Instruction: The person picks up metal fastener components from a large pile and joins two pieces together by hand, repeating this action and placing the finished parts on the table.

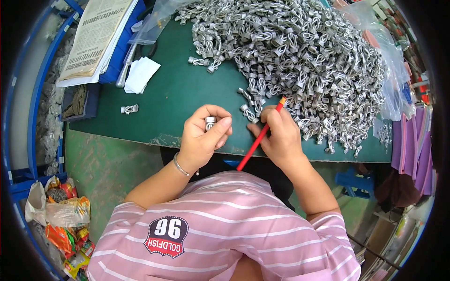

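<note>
A pink striped shirt was nearest. Just beyond, at the near edge of a green table, the left hand pinched a silvery metal piece between thumb and fingers. To its right, the right hand gripped a red pencil, tip slanting away. Slightly farther, on the left, lay a lone fitting. White paper slips lay far left; a large heap of similar pieces spread over the far right.
</note>
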The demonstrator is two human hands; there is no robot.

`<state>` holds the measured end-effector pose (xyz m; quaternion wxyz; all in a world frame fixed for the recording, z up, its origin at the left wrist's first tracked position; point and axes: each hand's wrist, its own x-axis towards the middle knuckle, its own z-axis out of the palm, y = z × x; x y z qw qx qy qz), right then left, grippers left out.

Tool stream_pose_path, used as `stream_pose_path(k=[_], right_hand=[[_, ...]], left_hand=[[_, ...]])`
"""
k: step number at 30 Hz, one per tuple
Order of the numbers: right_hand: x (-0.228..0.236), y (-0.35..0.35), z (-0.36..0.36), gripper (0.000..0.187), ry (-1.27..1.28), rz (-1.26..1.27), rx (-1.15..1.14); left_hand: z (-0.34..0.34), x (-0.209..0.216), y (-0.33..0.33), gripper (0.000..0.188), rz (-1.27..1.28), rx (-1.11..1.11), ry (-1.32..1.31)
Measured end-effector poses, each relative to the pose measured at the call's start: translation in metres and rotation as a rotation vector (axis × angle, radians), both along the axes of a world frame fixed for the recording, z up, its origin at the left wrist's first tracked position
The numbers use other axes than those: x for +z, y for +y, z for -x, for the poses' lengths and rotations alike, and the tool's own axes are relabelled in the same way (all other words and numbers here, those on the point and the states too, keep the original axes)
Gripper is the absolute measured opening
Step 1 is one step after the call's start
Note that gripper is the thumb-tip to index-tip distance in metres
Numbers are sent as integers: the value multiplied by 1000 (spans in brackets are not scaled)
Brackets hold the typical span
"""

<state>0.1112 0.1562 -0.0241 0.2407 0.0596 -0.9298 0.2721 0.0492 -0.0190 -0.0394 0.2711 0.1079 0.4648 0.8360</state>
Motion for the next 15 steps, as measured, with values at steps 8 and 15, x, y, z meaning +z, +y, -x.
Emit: stream_pose_path(k=[8,15], right_hand=[[-13,0,2,24,89,110,8],[-13,-7,6,27,124,46,117]], left_hand=[[-6,5,5,19,204,33,153],[-5,5,5,22,215,22,139]])
